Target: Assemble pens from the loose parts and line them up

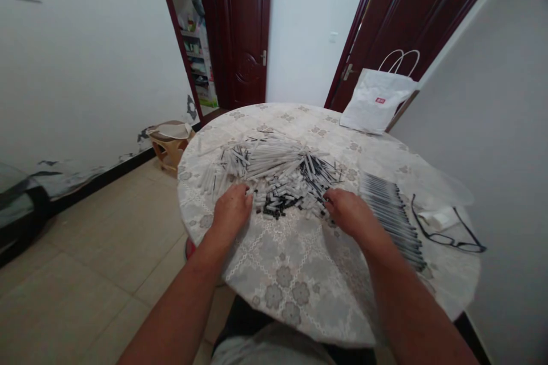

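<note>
White tubes (274,162), long axes mostly crosswise, left hand (232,207), right hand (347,211) nearby, fingers (335,198) curled, grip unclear

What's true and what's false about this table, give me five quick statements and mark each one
1. A white bag stands toward the far right of the tablecloth. True.
2. The left hand is at the left of the heap of short pieces. True.
3. The row of dark sticks lies left of both hands. False: the row of dark sticks lies right of the right hand.
4. Black-framed eyeglasses lie on the right. True.
5. The tablecloth is plain red. False: the tablecloth is pale and flower-patterned.
</note>
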A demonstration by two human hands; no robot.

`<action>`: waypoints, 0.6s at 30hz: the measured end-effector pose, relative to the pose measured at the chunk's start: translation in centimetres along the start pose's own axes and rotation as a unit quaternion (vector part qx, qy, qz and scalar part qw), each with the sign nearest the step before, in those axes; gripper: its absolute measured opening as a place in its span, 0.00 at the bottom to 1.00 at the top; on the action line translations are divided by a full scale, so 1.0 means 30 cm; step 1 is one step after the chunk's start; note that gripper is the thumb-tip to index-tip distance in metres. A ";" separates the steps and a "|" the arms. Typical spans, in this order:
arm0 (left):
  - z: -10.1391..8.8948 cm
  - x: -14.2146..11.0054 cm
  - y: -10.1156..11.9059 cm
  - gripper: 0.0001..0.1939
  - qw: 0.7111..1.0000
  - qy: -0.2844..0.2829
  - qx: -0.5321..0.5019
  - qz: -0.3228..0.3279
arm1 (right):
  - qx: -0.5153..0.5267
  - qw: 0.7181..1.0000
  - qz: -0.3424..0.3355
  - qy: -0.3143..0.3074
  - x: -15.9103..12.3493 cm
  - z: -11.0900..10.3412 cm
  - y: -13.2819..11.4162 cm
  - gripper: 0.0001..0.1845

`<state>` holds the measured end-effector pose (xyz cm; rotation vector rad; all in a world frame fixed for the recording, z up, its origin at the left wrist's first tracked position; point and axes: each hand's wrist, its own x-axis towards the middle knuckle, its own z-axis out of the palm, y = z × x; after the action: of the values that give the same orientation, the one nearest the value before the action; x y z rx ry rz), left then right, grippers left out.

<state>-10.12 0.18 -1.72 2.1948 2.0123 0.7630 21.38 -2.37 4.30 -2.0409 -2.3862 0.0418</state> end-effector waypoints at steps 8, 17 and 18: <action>0.019 0.026 0.005 0.10 0.999 -0.039 0.038 0.005 | -0.027 0.994 0.100 0.041 0.077 0.118 -0.013 0.13; 0.039 -0.001 0.043 0.09 0.997 -0.027 -0.059 0.050 | -0.011 0.996 0.077 0.050 0.077 0.187 0.004 0.11; 0.038 -0.004 0.046 0.09 0.996 -0.028 -0.071 0.050 | -0.003 0.996 0.070 0.054 0.075 0.190 0.007 0.11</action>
<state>-8.41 0.20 -2.24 2.2235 1.7751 0.8183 21.14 -0.24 -1.45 -2.1502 -2.1811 -0.0728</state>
